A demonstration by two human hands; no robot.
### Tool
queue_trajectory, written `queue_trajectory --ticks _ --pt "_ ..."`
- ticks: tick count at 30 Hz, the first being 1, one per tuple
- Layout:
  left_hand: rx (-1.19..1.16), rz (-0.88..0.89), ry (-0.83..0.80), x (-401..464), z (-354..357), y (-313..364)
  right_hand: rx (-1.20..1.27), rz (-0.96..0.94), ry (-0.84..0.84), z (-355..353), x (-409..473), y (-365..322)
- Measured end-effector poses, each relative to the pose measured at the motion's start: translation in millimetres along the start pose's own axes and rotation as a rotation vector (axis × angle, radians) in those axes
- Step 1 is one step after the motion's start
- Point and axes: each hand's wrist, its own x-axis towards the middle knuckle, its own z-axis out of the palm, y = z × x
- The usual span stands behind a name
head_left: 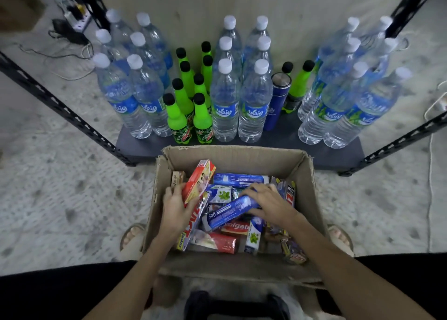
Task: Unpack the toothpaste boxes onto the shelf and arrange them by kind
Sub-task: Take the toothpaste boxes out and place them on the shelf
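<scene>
Toothpaste boxes lie jumbled in an open brown cardboard carton (232, 157) that stands on the pale speckled floor just in front of the low dark shelf board (135, 143) — none of them is on the shelf.

At the far left, a white power strip (77, 17) with black cables lies on the floor beside a black perforated metal upright (92, 7). On the shelf board, from the left: a cluster of clear plastic water bottles with white caps and blue labels (130, 89), then bright green soda bottles with black caps (188, 106), another cluster of water bottles, a dark blue metal flask (277, 99), two more green bottles and a last group of water bottles at the right.

Inside the carton, the left hand (175, 210) grips a long red toothpaste box (199, 179) that tilts upward toward the shelf; its thumb lies along the box's near side and the fingers curl behind it. Beneath lies a red-and-white box marked Smokers (191, 227). In the middle are small white-and-green mint boxes (221, 195), a red Colgate box (235, 227) and, farther back, a long blue box (239, 179). The right hand (268, 203) holds the upper end of a slanting blue box marked Safi (228, 213), fingers bent over its top and close together. Against the carton's right wall stand more boxes — their print is too blurred to read.
</scene>
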Motion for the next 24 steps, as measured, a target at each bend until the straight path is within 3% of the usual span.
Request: queue_trajectory --ticks 6,16,24 --pt "0.019 0.209 0.016 -2.1 -53.4 43.1 0.146 0.097 0.157 -72.5 -37.7 9.0" --pt "-0.016 0.563 0.065 -32.7 -168.2 150.0 0.232 0.085 0.517 -221.3 -107.3 -18.5" --pt "-0.020 0.837 0.223 -70.4 -264.6 236.0 0.204 -0.026 0.781 -331.7 -160.1 -48.5"
